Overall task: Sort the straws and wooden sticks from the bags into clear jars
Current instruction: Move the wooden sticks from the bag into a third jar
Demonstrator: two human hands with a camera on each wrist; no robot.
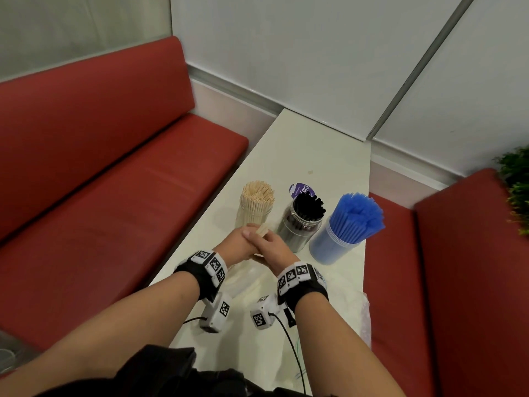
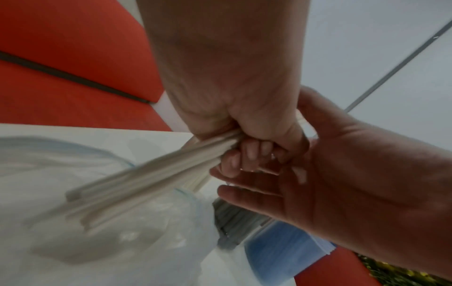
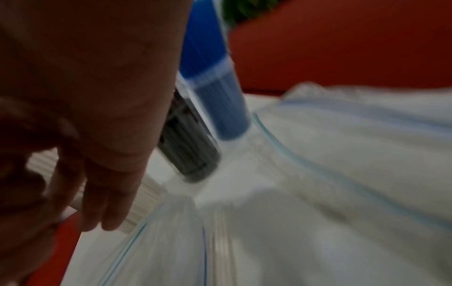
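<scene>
My left hand [image 1: 240,243] grips a bundle of pale sticks [image 1: 262,231] in a fist, just in front of the jars. In the left wrist view the bundle [image 2: 146,183] slants down towards a clear bag [image 2: 97,241]. My right hand [image 1: 273,249] lies against the left fist, its straight fingers [image 3: 105,183] resting on the bundle [image 3: 144,201]. Three clear jars stand in a row: one with wooden sticks [image 1: 256,204], one with black straws [image 1: 303,222] and one with blue straws [image 1: 343,230].
Crumpled clear zip bags [image 1: 337,299] lie on the white table [image 1: 315,150] below my wrists. Red benches [image 1: 114,181] flank the table on both sides. A green plant [image 1: 515,190] sits at the far right. Wrist camera cables trail near the table's front edge.
</scene>
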